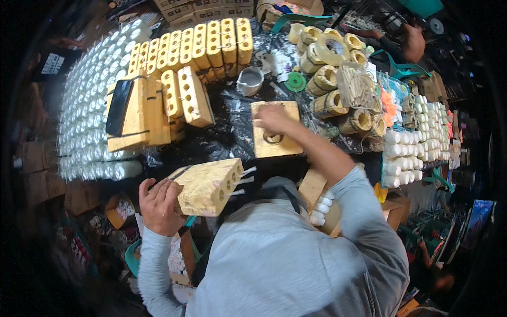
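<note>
My left hand (161, 203) grips one end of a pale yellow block (203, 185) with round holes along its edge, tilted in front of my body. White wick-like strips (245, 179) stick out of its holed side. My right hand (271, 120) is over a flat square yellow board (288, 142) on the dark table, its fingers curled and slightly blurred. What they hold, if anything, is hidden. Just below them a dark ring (273, 138) shows on the board.
A row of holed yellow blocks (214, 45) stands at the back left, near a dark phone (120, 108) and white cylinders (100, 111). A grey cup (250, 81) and green disc (296, 82) sit behind the board. Thick tubes (327, 105) and a clear box (356, 87) stand right.
</note>
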`<state>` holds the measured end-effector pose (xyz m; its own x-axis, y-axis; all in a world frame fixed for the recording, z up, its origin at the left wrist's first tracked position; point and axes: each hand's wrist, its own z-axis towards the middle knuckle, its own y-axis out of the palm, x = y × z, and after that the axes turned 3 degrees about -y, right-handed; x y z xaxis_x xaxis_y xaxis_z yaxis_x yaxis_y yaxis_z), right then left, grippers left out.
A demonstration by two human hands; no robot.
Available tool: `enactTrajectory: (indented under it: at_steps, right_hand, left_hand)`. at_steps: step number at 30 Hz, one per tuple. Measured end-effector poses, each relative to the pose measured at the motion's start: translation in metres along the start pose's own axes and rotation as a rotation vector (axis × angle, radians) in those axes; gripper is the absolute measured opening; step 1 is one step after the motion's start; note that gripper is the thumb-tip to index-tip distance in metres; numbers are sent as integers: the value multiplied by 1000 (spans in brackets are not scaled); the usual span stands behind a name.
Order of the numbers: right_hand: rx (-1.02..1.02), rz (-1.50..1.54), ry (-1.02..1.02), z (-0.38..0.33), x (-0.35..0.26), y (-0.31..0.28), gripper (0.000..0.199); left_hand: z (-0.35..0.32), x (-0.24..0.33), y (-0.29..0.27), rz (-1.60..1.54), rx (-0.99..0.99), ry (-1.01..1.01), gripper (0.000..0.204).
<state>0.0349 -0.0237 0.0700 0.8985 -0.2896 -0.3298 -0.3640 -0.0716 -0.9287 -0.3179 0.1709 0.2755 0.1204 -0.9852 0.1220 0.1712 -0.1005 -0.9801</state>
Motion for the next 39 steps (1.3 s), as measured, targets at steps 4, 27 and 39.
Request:
enactTrajectory:
  at_steps: [4, 27, 39]
  right_hand:
    - [-73, -50, -206, -36, 54, 27, 17]
    - [-9, 408, 486, 71, -85, 110, 41]
    - [-21, 513, 392, 54, -65, 112, 19]
  left_hand:
    - [-56, -5, 28, -99, 26, -292, 55]
    - [-85, -61, 75, -159, 25, -544, 47]
    - [-39, -67, 106, -62, -131, -452, 49]
